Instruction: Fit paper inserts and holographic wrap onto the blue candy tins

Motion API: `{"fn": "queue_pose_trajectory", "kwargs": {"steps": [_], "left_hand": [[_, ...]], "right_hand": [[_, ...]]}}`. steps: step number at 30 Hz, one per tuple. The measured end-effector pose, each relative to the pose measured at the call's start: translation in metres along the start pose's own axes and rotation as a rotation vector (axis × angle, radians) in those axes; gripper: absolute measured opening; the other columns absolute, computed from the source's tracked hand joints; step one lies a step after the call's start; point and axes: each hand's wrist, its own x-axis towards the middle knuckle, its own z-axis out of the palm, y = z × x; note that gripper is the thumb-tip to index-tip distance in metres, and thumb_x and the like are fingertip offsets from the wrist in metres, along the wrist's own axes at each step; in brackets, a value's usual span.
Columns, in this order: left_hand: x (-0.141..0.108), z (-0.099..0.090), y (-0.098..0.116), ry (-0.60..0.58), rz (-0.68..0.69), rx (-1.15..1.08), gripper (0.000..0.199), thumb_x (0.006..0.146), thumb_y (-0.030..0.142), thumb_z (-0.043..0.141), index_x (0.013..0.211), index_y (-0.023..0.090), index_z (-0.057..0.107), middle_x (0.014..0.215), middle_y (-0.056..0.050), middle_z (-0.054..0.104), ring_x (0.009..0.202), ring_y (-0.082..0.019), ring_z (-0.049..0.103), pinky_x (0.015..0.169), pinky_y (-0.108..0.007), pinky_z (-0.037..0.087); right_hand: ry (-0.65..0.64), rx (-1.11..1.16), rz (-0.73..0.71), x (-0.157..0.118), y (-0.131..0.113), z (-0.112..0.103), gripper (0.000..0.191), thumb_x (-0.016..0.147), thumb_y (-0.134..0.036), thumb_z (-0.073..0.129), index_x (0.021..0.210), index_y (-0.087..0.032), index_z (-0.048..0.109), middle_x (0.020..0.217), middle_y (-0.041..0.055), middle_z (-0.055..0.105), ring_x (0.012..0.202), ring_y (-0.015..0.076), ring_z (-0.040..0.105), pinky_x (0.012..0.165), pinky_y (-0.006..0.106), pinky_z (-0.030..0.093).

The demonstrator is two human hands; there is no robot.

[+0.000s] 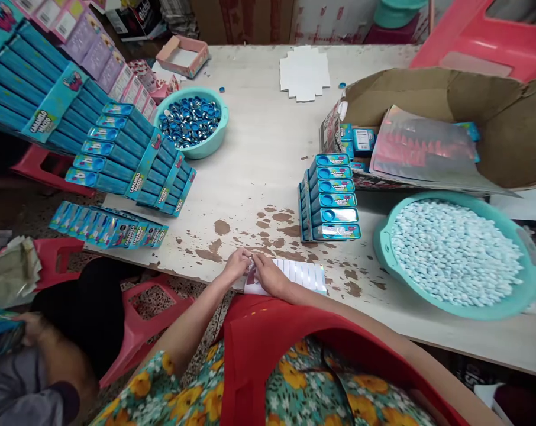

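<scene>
A white sheet with shiny parallel strips (301, 274) lies at the table's front edge, close to my body. My right hand (270, 275) is over its left part, fingers together and bent down onto it. My left hand (238, 264) is at the sheet's left end, thumb and fingers pinched close to the right fingertips. What the left fingers hold is too small to make out. Beyond the hands, to the right, a blue display carton (305, 207) holds a column of slim blue candy packs (334, 186).
Right stand a turquoise basin of pale blue candies (457, 254) and a cardboard box (507, 130) with silvery sheets (423, 145). Left are stacked blue packs (112, 154) and a bowl of blue caps (206, 148). A person's arm (59, 355) shows lower left beside a pink stool (139, 337).
</scene>
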Motion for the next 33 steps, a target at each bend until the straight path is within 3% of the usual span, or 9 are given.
{"fn": "queue_pose_trajectory", "kwargs": {"steps": [5, 10, 18, 20, 23, 27, 29, 31, 33], "left_hand": [[0.000, 0.001, 0.007, 0.019, -0.052, -0.031, 0.023, 0.065, 0.009, 0.050, 0.086, 0.019, 0.047, 0.061, 0.005, 0.052, 0.051, -0.009, 0.054, 0.046, -0.019, 0.045], [-0.003, 0.001, 0.017, -0.034, -0.032, -0.031, 0.024, 0.065, 0.010, 0.048, 0.086, 0.019, 0.046, 0.060, 0.005, 0.050, 0.050, -0.009, 0.052, 0.046, -0.018, 0.045], [-0.001, 0.002, 0.013, 0.033, -0.055, 0.051, 0.025, 0.067, 0.012, 0.050, 0.090, 0.020, 0.046, 0.062, 0.005, 0.050, 0.051, -0.008, 0.050, 0.050, -0.019, 0.044], [0.001, 0.002, 0.012, 0.048, -0.047, 0.071, 0.025, 0.067, 0.011, 0.049, 0.091, 0.019, 0.047, 0.060, 0.005, 0.048, 0.052, -0.009, 0.050, 0.052, -0.020, 0.044], [0.000, 0.000, 0.013, 0.072, -0.012, 0.146, 0.023, 0.068, 0.009, 0.048, 0.088, 0.019, 0.051, 0.059, 0.005, 0.048, 0.058, -0.012, 0.051, 0.058, -0.023, 0.045], [-0.010, -0.002, 0.028, 0.147, 0.151, 0.483, 0.014, 0.075, 0.015, 0.048, 0.085, 0.020, 0.056, 0.069, -0.001, 0.057, 0.075, -0.018, 0.055, 0.075, -0.031, 0.044], [-0.019, -0.002, 0.047, 0.184, 0.289, 0.461, 0.017, 0.083, 0.026, 0.045, 0.092, 0.020, 0.058, 0.089, -0.006, 0.062, 0.092, -0.020, 0.056, 0.083, -0.033, 0.043], [-0.031, 0.003, 0.073, 0.058, 0.417, 0.254, 0.030, 0.088, 0.037, 0.040, 0.106, 0.020, 0.056, 0.110, -0.009, 0.060, 0.106, -0.021, 0.053, 0.087, -0.032, 0.042], [-0.043, 0.012, 0.102, -0.228, 0.444, 0.067, 0.037, 0.086, 0.044, 0.045, 0.111, 0.019, 0.053, 0.110, -0.010, 0.061, 0.103, -0.020, 0.055, 0.083, -0.029, 0.045]], "right_hand": [[-0.039, 0.024, -0.016, -0.008, 0.005, -0.002, 0.061, 0.081, -0.007, 0.046, 0.140, -0.016, 0.032, 0.149, 0.0124, 0.029, 0.132, 0.0243, 0.034, 0.105, 0.037, 0.035], [-0.010, -0.011, 0.027, -0.003, 0.003, 0.001, 0.063, 0.081, -0.011, 0.050, 0.141, -0.011, 0.030, 0.146, 0.0164, 0.032, 0.129, 0.0271, 0.037, 0.103, 0.040, 0.036], [-0.014, -0.019, -0.039, -0.008, 0.001, -0.003, 0.054, 0.075, -0.008, 0.058, 0.127, -0.020, 0.048, 0.144, 0.0091, 0.036, 0.117, 0.0258, 0.049, 0.091, 0.037, 0.044], [0.031, -0.041, -0.075, -0.009, -0.001, -0.008, 0.039, 0.075, -0.010, 0.060, 0.113, -0.018, 0.057, 0.139, 0.0104, 0.042, 0.115, 0.0257, 0.049, 0.089, 0.035, 0.044], [0.138, -0.018, -0.080, -0.011, -0.006, -0.022, 0.011, 0.082, -0.017, 0.056, 0.092, -0.018, 0.061, 0.107, 0.0096, 0.061, 0.101, 0.0230, 0.054, 0.083, 0.033, 0.044], [0.390, 0.182, -0.039, -0.024, -0.015, -0.057, 0.010, 0.087, -0.025, 0.053, 0.079, -0.021, 0.058, 0.078, 0.0023, 0.061, 0.078, 0.0169, 0.055, 0.072, 0.028, 0.043], [0.508, 0.298, 0.003, -0.036, -0.019, -0.080, 0.011, 0.086, -0.028, 0.055, 0.077, -0.020, 0.056, 0.074, 0.0005, 0.060, 0.071, 0.0145, 0.054, 0.067, 0.025, 0.041], [0.576, 0.384, 0.048, -0.051, -0.022, -0.101, 0.012, 0.084, -0.029, 0.057, 0.077, -0.020, 0.055, 0.071, -0.0012, 0.059, 0.065, 0.0127, 0.052, 0.062, 0.024, 0.040], [0.613, 0.435, 0.080, -0.065, -0.024, -0.118, 0.012, 0.084, -0.030, 0.057, 0.077, -0.020, 0.055, 0.069, -0.0022, 0.058, 0.061, 0.0118, 0.050, 0.060, 0.023, 0.040]]}}
